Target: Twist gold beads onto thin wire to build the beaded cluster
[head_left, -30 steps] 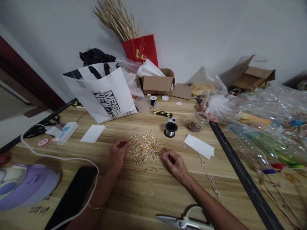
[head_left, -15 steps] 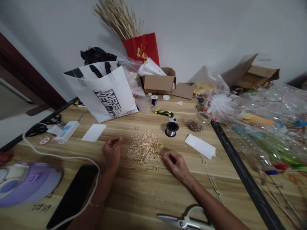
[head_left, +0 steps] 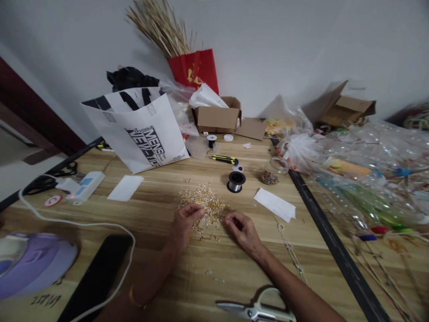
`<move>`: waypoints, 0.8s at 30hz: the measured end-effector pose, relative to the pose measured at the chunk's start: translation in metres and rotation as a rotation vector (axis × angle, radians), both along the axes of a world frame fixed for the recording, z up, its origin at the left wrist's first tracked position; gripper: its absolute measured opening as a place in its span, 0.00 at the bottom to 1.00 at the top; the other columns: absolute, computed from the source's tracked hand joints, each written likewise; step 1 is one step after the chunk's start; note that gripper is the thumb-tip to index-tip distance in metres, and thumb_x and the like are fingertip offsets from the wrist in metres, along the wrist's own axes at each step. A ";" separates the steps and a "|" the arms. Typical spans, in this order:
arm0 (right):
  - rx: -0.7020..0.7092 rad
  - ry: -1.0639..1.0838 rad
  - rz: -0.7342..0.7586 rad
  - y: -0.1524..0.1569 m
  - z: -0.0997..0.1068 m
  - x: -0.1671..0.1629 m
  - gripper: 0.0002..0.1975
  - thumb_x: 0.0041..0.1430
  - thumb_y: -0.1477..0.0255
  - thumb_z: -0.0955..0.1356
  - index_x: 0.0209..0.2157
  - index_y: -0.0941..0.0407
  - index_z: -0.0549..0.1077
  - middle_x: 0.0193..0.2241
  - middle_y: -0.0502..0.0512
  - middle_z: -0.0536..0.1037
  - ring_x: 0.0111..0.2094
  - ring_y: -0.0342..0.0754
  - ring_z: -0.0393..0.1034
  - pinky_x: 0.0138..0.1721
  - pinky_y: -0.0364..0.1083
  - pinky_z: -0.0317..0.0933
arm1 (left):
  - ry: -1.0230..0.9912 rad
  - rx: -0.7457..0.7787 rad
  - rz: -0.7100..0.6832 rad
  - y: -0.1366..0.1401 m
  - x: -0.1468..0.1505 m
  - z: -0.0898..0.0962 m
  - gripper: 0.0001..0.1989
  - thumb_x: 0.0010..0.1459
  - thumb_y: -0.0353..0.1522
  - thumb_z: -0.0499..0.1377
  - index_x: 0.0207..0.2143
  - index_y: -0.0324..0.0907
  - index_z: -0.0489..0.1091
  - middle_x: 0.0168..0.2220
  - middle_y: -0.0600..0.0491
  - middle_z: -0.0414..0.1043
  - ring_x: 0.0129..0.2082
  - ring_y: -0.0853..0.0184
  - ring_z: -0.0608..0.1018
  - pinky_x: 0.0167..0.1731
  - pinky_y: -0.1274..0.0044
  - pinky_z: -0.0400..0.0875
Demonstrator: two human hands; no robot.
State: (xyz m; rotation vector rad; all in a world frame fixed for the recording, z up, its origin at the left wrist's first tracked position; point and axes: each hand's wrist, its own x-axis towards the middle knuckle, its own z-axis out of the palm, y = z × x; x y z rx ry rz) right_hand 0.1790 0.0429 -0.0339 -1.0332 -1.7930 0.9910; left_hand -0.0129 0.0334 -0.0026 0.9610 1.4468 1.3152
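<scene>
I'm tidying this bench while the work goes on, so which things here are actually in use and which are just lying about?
In use:
left hand and right hand, both fingering the pile of gold and clear beads

Lying about:
wire spool
jar of beads
utility knife
scissors
white shopping bag
paper slip
phone

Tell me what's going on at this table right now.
A person sits at a wooden table with both hands in a pile of small gold and clear beads. The left hand rests on the pile's near edge, fingertips pinched together; the right hand is curled at its right side. A wire spool stands behind the pile, and scissors lie near the right forearm.
</scene>
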 end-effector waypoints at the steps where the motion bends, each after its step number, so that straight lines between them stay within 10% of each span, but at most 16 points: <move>1: 0.008 0.001 -0.002 0.000 0.001 0.000 0.09 0.58 0.68 0.63 0.27 0.58 0.68 0.23 0.50 0.67 0.25 0.43 0.60 0.26 0.41 0.53 | -0.002 -0.005 -0.026 -0.001 0.003 0.001 0.07 0.41 0.34 0.63 0.22 0.40 0.71 0.21 0.57 0.72 0.24 0.70 0.73 0.28 0.79 0.68; 24: 0.126 -0.023 0.003 -0.003 0.004 0.000 0.08 0.59 0.70 0.63 0.27 0.58 0.68 0.22 0.50 0.67 0.24 0.42 0.60 0.25 0.40 0.54 | -0.133 -0.079 -0.155 -0.006 0.022 -0.008 0.08 0.36 0.31 0.67 0.22 0.38 0.74 0.20 0.55 0.75 0.23 0.70 0.74 0.28 0.79 0.69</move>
